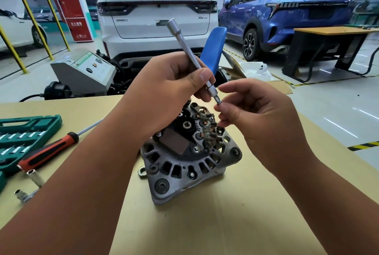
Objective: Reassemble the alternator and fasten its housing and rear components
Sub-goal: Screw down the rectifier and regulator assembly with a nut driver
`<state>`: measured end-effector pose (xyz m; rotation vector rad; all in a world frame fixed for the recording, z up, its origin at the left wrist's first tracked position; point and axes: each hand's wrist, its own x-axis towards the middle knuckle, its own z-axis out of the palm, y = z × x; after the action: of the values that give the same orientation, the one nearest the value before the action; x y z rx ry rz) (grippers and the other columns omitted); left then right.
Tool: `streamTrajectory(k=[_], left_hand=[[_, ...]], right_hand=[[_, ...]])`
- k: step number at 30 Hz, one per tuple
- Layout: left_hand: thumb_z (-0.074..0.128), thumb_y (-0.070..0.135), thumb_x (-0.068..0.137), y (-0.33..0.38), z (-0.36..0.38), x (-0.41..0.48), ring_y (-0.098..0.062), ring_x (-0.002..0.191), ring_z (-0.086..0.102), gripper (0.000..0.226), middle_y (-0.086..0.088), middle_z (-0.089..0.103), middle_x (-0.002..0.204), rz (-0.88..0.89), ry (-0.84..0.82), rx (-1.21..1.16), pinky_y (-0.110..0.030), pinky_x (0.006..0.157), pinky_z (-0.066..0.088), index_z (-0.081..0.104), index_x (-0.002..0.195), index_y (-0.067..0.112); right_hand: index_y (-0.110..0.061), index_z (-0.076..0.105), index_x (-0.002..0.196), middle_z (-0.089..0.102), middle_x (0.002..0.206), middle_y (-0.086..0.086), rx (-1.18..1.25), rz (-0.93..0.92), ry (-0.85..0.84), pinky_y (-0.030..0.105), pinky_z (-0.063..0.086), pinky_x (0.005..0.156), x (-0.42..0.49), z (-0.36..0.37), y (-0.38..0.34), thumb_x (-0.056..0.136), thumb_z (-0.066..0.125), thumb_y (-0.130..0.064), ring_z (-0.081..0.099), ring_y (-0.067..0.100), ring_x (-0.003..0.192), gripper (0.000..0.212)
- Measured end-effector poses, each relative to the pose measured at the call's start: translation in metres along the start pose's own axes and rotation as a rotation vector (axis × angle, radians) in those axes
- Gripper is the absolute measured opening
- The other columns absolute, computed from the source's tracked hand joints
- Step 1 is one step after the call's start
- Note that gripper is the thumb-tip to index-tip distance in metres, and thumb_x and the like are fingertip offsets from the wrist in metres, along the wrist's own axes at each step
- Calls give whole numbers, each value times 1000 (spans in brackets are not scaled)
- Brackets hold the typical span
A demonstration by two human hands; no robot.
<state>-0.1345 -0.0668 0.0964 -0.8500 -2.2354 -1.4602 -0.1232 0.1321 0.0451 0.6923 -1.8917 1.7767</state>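
Observation:
The grey alternator [184,164] stands on the tan table [246,203] with its rear face up, showing a black rectifier plate and copper windings. My left hand [164,94] grips a long silver extension bar [187,49] that slants up and to the left above the alternator. At the bar's lower tip sits a small bolt [219,102]. My right hand [254,117] pinches that bolt between thumb and fingertips, just above the alternator's rear. Both forearms cross the table's near part.
A red-and-black screwdriver [49,152] and a green socket case [22,140] lie at the left. Two loose sockets [26,185] and a nut [142,172] rest on the table. Behind it stand a blue chair back [213,49], a grey machine [86,70] and parked cars.

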Motion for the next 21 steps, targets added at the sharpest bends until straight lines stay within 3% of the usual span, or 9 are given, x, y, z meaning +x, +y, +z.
streamTrajectory(k=[2,6,8,10,12,15,18,21], left_hand=[[66,35,99,2,-2,2,-43,83,73,16,-2,80,85,8,15,59,-66,86,58,76,94,22],[73,40,92,1,-7,7,-35,81,75,16,-3,78,80,21,109,127,-58,82,62,77,90,25],[76,42,90,-2,-9,9,-19,71,72,15,3,76,75,32,146,169,-42,74,62,77,85,27],[79,38,92,-4,-9,9,2,59,61,17,19,69,65,37,157,226,-16,58,47,73,77,35],[79,34,95,-6,-9,9,5,54,55,22,27,61,57,14,153,267,-7,55,38,71,76,37],[79,34,97,-9,-9,9,-1,50,47,20,18,56,55,-5,129,264,-12,51,34,76,80,24],[78,36,98,-11,-4,9,-4,52,41,26,0,57,60,-19,92,287,-26,52,36,75,80,17],[78,34,98,-13,0,9,-5,52,42,25,8,54,58,-28,81,287,-22,53,36,75,80,18]], right_hand=[[-41,76,107,76,84,-4,-189,-57,-8,45,63,74,6,2,-2,88,79,-8,73,20,73,37],[-49,75,95,78,90,-22,-312,-48,6,37,62,85,21,18,-4,88,83,-16,75,5,85,35],[-48,74,90,77,89,-24,-328,-37,-2,31,61,83,26,24,-4,88,84,-16,75,3,82,33],[-46,72,86,76,87,-25,-361,-23,-14,25,59,76,29,29,-3,88,83,-18,72,3,76,31],[-46,72,85,75,89,-23,-410,5,-12,20,55,70,31,31,0,88,82,-21,71,3,75,27],[-46,73,86,75,91,-20,-463,34,0,17,50,64,27,30,4,87,81,-24,70,5,74,23],[-42,72,80,73,81,-25,-438,48,1,10,44,60,24,29,5,88,79,-18,70,4,69,26],[-38,71,78,73,78,-22,-420,45,-16,10,42,58,24,28,8,89,76,-15,71,6,69,26]])
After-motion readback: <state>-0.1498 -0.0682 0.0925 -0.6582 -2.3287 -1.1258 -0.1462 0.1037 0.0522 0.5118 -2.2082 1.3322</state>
